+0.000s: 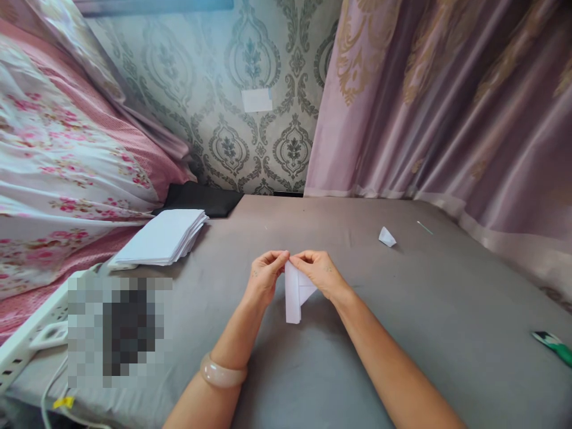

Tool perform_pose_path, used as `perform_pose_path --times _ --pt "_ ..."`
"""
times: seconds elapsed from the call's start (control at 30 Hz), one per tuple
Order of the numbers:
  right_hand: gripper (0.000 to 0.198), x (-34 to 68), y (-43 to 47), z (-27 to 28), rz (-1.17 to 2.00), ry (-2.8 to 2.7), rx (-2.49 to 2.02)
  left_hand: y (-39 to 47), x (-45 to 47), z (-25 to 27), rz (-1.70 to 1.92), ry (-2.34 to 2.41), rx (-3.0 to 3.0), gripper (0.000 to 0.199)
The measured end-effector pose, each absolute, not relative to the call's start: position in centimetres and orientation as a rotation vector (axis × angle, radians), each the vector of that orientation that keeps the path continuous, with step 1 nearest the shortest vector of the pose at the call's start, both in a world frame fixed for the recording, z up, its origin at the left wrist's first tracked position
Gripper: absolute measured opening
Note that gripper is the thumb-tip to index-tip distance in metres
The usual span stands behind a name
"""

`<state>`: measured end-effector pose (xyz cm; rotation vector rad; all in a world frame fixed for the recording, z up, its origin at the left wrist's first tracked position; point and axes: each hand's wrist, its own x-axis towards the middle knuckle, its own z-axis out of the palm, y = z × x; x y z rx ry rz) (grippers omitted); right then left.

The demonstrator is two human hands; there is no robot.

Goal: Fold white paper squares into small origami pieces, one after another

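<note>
A folded white paper piece [292,297] was pinched by the left hand [265,271] and right hand [320,271]. Its upper end was gripped.

A room in a home, its furnishings suggest: damask-patterned wallpaper [259,146] fills the background, framed by pink-and-white floral fabric [67,155] on the left and a mauve curtain [429,113] with gold motifs on the right. A broad, cloth-covered grey surface [420,304] — bed or table, it is hard to tell — spreads across the foreground, a white power strip [20,344] along its left edge.
</note>
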<state>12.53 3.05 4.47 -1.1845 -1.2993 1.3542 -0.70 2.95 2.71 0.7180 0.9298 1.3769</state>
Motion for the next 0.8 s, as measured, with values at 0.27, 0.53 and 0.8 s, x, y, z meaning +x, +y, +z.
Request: perform_pose_path --times 0.27,0.53,0.8 --pt "0.032 12.9 3.7 3.2 1.634 -1.034 -1.209 3.5 -0.7 1.7 1.367 1.021 0.750 0.030" --pt "0.028 13.3 4.5 2.2 1.850 -0.928 -1.228 3.7 -1.0 1.3 1.302 1.017 0.786 0.029" --pt "0.012 14.6 5.3 1.7 1.923 -0.896 -1.113 4.0 -1.4 0.2 1.307 1.039 1.191 0.020"
